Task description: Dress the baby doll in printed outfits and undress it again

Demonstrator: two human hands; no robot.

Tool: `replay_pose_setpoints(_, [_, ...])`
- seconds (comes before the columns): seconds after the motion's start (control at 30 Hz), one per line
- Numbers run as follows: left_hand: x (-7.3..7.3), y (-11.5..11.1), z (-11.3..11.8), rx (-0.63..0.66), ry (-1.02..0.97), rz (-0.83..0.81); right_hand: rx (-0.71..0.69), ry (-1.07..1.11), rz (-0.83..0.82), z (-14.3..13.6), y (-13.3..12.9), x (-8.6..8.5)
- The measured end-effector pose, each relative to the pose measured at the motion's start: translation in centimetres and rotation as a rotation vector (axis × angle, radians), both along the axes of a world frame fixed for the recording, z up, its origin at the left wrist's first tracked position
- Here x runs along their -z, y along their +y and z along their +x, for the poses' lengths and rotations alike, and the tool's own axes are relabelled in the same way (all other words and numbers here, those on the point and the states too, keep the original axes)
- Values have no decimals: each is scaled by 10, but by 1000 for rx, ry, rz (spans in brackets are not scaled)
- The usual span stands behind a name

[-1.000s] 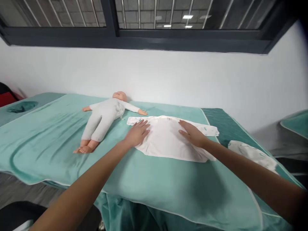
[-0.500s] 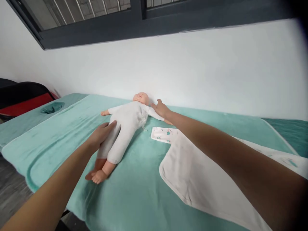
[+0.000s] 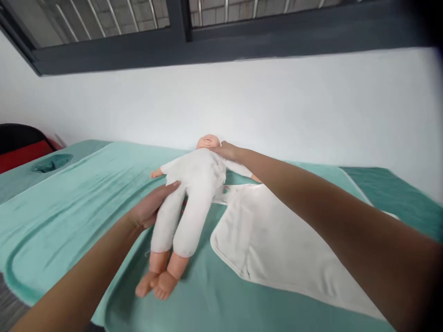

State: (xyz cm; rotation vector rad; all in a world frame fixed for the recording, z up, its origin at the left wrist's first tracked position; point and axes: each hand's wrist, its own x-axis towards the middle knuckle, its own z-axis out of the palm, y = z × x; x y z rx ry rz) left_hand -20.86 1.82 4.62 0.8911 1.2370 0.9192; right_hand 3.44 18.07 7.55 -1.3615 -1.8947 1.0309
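A baby doll (image 3: 199,173) in a white suit lies on its back, head toward the wall, bare feet toward me. My left hand (image 3: 157,200) holds its hip on the left side, thumb on top and the other fingers hidden beneath. At the doll's neck and shoulder is my right hand (image 3: 224,150), its fingers partly hidden against the body. To the right, a white cloth with shaped edges (image 3: 270,230) lies spread out under my right forearm. Its narrow patterned tab (image 3: 221,196) reaches the doll's side and partly disappears behind it.
A green padded blanket (image 3: 76,198) covers the surface beneath everything. Behind it rises a white wall (image 3: 173,106) with a dark-framed window (image 3: 114,55). On the far left stand a red and black object (image 3: 22,150) and a hole in the cover (image 3: 51,163).
My right hand has closed in on the doll's neck and shoulder. The doll has shifted right against the white cloth, and now overlaps its tab. The view has turned slightly.
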Motion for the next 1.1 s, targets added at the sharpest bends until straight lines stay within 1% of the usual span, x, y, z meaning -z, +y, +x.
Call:
replay_pose_setpoints(0.07, [-8,-18,42,68,-52,69,122,-87,-8,46,-24,-16])
replay_pose_setpoints(0.13, [-12,-37,88,144,-114,121,227,-158,-25,94,-49,-30])
replay_pose_setpoints(0.2, [-11,-57,133,209,-171,153,282,-203,-20,140,-73,-39])
replay_pose_setpoints(0.23, [-8,-67,153,228,-190,164,300,-222,-10,161,-85,-41])
replay_pose_setpoints(0.27, [-4,-76,172,241,-200,169,311,-243,0,181,-95,-40])
replay_pose_setpoints(0.33, [6,-92,203,262,-206,174,321,-276,16,212,-113,-32])
replay_pose_setpoints(0.37, [12,-98,215,273,-201,177,327,-290,19,224,-120,-26])
replay_pose_setpoints(0.43, [23,-106,232,296,-183,190,341,-315,18,239,-129,-8])
replay_pose_setpoints(0.5, [33,-110,242,305,-165,194,353,-336,12,244,-133,12])
replay_pose_setpoints(0.57, [41,-110,244,311,-165,178,352,-358,11,245,-133,29])
replay_pose_setpoints(0.63, [45,-109,241,315,-157,161,348,-390,21,245,-131,39])
replay_pose_setpoints(0.67, [46,-107,238,321,-142,162,348,-415,30,246,-130,41])
replay_pose_setpoints(0.73, [47,-101,230,332,-70,180,350,-481,55,250,-128,37])
replay_pose_setpoints(0.8, [47,-92,222,323,71,216,362,-554,90,252,-126,25])
replay_pose_setpoints(0.87, [47,-80,216,277,254,298,390,-639,177,246,-127,11])
replay_pose_setpoints(0.93, [48,-68,214,200,467,423,378,-714,310,226,-127,1])
replay_pose_setpoints(0.97, [49,-63,215,166,585,488,332,-731,372,211,-128,-2])
replay_pose_setpoints(1.03, [53,-55,219,129,832,581,118,-790,435,174,-128,-1])
replay_pose_setpoints(1.1, [59,-53,224,123,1055,636,-48,-818,448,135,-126,7])
